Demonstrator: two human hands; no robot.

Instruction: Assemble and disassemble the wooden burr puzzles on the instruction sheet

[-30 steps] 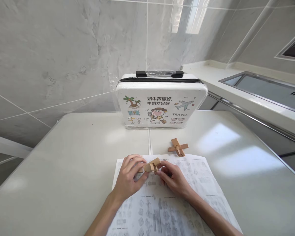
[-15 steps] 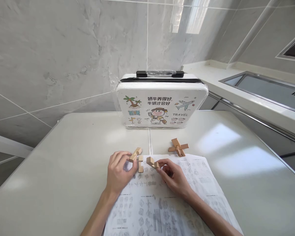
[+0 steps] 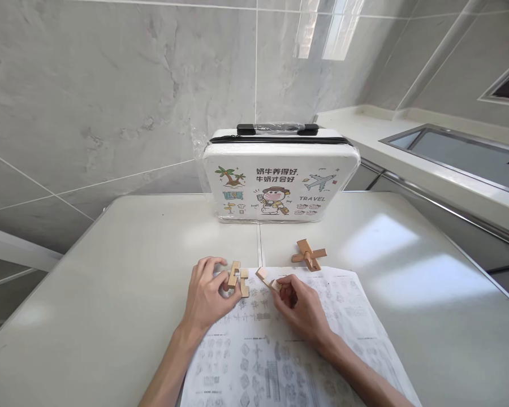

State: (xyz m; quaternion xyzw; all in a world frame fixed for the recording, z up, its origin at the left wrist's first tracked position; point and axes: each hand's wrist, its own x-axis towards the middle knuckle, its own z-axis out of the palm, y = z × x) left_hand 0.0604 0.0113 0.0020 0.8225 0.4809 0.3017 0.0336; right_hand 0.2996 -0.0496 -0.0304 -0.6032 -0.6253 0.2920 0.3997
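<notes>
Left hand (image 3: 207, 291) pinches a notched block (image 3: 233, 275). Right hand (image 3: 299, 305) grips another block (image 3: 262, 274) by its end — probably leaving its middle uncovered.

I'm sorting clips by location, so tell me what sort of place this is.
Probably a kitchen or utility area in a home: a white counter has a metal-rimmed, glassy panel set into it, and there are large grey wall tiles.

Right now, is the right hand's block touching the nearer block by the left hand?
Apart. In the head view, printed paper shows between the held block in the right hand and the nearer block by the left hand.
</notes>
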